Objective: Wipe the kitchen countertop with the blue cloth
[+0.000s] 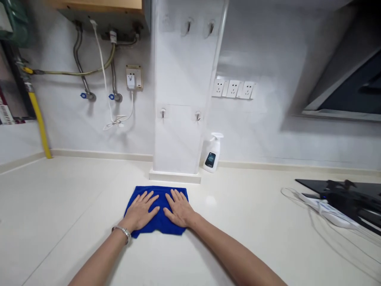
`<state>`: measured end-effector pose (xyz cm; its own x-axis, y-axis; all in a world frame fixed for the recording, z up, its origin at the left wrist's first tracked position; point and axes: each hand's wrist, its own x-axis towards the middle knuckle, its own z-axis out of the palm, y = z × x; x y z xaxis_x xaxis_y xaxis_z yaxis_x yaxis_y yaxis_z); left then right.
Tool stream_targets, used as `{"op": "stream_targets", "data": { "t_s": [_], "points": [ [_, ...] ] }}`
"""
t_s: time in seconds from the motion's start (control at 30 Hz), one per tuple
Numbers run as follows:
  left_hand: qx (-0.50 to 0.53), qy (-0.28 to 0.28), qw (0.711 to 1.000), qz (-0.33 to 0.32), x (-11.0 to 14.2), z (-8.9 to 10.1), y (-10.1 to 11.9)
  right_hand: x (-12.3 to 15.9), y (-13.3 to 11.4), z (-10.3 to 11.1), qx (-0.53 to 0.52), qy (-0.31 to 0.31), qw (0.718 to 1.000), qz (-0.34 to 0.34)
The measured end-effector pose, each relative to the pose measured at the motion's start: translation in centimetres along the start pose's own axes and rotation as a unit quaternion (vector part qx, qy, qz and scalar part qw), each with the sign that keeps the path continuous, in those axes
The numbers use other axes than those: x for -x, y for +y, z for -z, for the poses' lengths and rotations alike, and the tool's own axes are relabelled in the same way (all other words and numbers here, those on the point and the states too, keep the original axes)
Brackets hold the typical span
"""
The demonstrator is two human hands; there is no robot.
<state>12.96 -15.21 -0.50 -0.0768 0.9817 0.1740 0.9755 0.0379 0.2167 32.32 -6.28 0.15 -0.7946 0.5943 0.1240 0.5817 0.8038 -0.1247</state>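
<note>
A blue cloth (160, 190) lies spread on the pale countertop (74, 206), just in front of a white tiled pillar (178, 131). Both of my hands rest flat on it, side by side. My left hand (140, 209) covers the cloth's left half with fingers stretched out; a metal bracelet sits on that wrist. My right hand (178, 208) presses the right half, fingers also stretched and slightly apart. Neither hand grips anything.
A white spray bottle (212, 153) stands by the pillar's right side. A black gas hob (348, 196) sits at the right with a clear plastic wrapper (327, 210) beside it. Pipes, valves and wall sockets (233, 89) line the tiled wall; a range hood (345, 79) hangs upper right.
</note>
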Motion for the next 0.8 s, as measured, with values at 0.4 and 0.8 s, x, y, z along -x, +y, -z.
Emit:
{"op": "stream_targets", "data": {
  "t_s": [0.4,0.8],
  "points": [
    [-0.001,0.024,0.998,0.049,-6.3,0.9,-1.8,-6.8,2.4,-0.1,0.037,0.041,0.998,0.000],
    [-0.027,-0.004,0.997,0.065,4.8,0.3,6.5,5.3,1.1,0.9,0.018,-0.005,0.999,0.034]
  ]
}}
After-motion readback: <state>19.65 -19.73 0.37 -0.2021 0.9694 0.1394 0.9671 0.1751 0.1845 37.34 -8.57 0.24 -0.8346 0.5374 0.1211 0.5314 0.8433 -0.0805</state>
